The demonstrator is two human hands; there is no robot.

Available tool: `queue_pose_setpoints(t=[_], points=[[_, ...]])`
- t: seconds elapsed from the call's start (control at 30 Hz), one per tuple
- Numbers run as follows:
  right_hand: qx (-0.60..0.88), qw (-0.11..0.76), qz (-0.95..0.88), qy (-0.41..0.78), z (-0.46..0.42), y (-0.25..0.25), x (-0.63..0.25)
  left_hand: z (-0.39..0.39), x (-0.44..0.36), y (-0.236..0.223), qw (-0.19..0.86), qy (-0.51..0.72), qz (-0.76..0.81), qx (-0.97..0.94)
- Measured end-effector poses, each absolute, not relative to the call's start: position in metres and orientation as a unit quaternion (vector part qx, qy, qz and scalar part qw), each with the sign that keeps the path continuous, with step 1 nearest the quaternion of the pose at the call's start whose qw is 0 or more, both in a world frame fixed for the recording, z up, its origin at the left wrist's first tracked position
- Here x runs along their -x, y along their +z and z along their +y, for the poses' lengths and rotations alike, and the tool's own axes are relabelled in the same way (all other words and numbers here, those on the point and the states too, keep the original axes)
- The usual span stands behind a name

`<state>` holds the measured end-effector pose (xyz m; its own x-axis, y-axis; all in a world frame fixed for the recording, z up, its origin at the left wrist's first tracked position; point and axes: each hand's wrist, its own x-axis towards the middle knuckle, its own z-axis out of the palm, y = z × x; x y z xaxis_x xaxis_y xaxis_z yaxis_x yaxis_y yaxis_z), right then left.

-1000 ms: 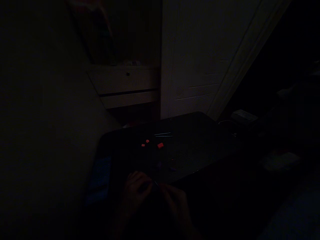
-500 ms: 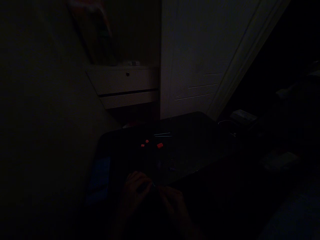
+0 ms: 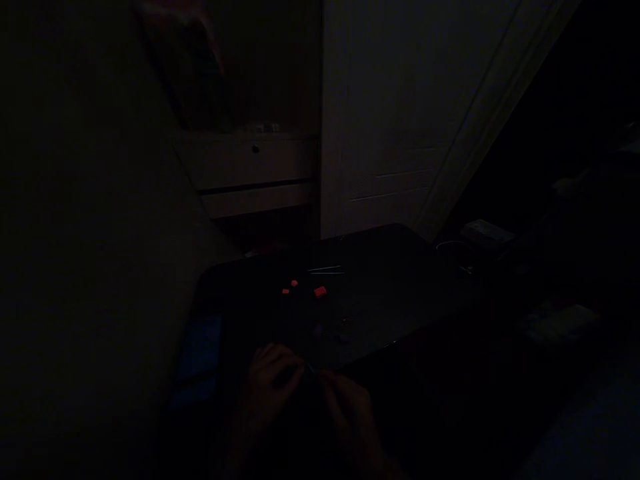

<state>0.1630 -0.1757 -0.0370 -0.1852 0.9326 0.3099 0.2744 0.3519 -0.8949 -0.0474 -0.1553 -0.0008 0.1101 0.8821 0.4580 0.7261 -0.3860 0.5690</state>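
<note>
Your left hand (image 3: 270, 380) and right hand (image 3: 354, 407) pinch a thin pale piece (image 3: 310, 367) between their fingertips at the dark table's (image 3: 395, 280) seven o'clock side, the red block (image 3: 320, 292) lying toward twelve o'clock from it.

Left hand (image 3: 270, 380) and right hand (image 3: 350, 407) nearly meet, fingers (image 3: 290, 361) pinched.

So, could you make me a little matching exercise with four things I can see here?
Things:
1. Larger block
2. Two thin sticks
3. Flat rectangle
4. Left hand and right hand

Descriptions:
A. Blue, at the table's left side
B. A thin pale piece between them
C. Bright red
D. Farthest from the hands

Pairs: 1-C, 2-D, 3-A, 4-B
</note>
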Motion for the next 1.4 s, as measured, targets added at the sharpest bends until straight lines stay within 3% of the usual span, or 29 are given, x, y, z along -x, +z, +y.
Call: queue_pose_setpoints(t=[0.63, 0.97, 1.4], points=[[0.415, 0.432, -0.705, 0.381, -0.148, -0.014, -0.184, -0.153, 0.052, 0.003, 0.136, 0.377, 0.547, -0.735], [0.33, 0.151, -0.92, 0.147, -0.112, 0.04, -0.208, -0.155, 0.053, -0.002, 0.145, 0.374, 0.546, -0.736], [0.197, -0.002, -0.98, 0.038, -0.078, 0.101, -0.173, -0.154, 0.05, 0.005, 0.15, 0.351, 0.552, -0.742]])
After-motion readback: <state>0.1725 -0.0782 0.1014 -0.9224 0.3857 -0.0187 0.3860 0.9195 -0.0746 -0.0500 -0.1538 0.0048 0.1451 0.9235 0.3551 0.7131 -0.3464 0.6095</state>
